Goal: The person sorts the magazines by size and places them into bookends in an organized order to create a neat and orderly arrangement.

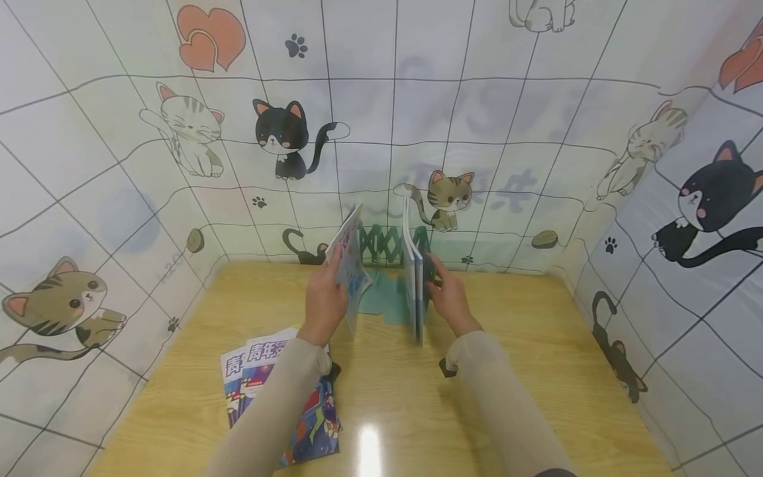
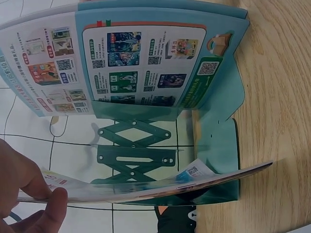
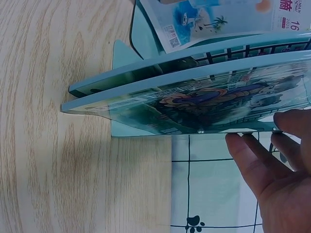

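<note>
My left hand (image 1: 326, 301) pinches a thin magazine (image 2: 146, 193) by its near edge, thumb on one side and fingers on the other. The magazine stands upright at the left end of a green expandable bookend (image 2: 136, 156) with a crisscross lattice back. A blue-edged pair of books (image 1: 414, 285) stands upright at the bookend's right end. One book's blue back cover (image 2: 146, 58) carries small pictures and codes. My right hand (image 1: 453, 301) rests its extended fingertips against the outer side of the bookend's right plate, beside the books.
Several magazines (image 1: 262, 361) with purple lettering lie overlapped on the wooden table (image 1: 512, 311) at the left, partly behind my left sleeve. A cat-print tiled covering (image 1: 369, 106) rises behind the table and at both sides.
</note>
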Demonstrator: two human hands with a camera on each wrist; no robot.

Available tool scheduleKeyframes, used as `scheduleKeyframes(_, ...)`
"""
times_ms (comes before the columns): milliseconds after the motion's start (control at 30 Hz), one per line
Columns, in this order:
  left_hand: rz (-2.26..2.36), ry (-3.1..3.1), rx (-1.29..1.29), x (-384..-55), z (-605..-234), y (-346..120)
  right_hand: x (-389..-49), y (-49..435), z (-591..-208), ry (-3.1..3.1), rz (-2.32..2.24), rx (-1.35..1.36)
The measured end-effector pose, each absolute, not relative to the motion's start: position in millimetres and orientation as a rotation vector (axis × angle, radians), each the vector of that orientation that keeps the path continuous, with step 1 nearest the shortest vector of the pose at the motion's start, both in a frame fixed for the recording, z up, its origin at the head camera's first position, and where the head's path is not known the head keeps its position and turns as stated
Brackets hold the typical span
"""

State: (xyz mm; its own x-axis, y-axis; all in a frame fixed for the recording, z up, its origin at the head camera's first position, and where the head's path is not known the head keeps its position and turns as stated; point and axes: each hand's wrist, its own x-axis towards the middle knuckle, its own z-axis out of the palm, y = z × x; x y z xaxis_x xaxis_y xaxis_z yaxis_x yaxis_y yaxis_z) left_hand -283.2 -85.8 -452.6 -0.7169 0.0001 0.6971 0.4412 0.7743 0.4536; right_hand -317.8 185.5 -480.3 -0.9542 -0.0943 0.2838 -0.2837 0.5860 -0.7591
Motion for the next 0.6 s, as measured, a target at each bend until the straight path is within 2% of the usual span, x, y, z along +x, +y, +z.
scheduleKeyframes(600,-0.808,-2.313,-0.294,-302.3,-454.6,-81.7,-316.9,185.0,-480.5,-2.588,1.343,0.307)
